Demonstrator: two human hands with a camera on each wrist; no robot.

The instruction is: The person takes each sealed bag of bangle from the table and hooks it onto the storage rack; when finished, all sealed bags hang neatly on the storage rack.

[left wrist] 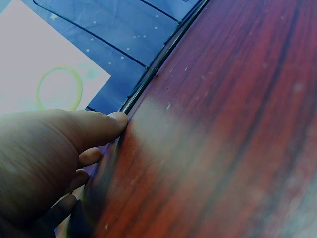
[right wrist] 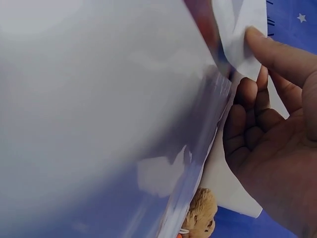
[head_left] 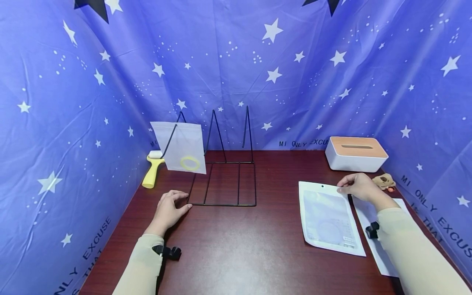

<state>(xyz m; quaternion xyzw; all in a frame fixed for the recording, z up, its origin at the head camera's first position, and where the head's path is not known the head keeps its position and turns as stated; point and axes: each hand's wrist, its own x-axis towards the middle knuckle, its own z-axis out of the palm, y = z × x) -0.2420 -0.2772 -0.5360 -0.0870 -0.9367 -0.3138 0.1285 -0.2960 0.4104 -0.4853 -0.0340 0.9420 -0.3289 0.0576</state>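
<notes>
My left hand pinches the front left corner of a black wire rack with upright hooks. In the left wrist view its thumb lies at the wire, the fingers beyond it. From the rack's left hook hangs a white pouch with a yellow ring showing through. On the right, my right hand pinches the top right corner of another white pouch, which has a clear front and a small hole at the top. A pale ring shows faintly inside it. The pouch's face fills much of the right wrist view.
Another white packet lies partly under my right forearm. Behind that hand are a small brown bear figure and a tissue box with a wooden lid. A yellow-handled roller lies left of the rack. Starry blue cloth surrounds the table.
</notes>
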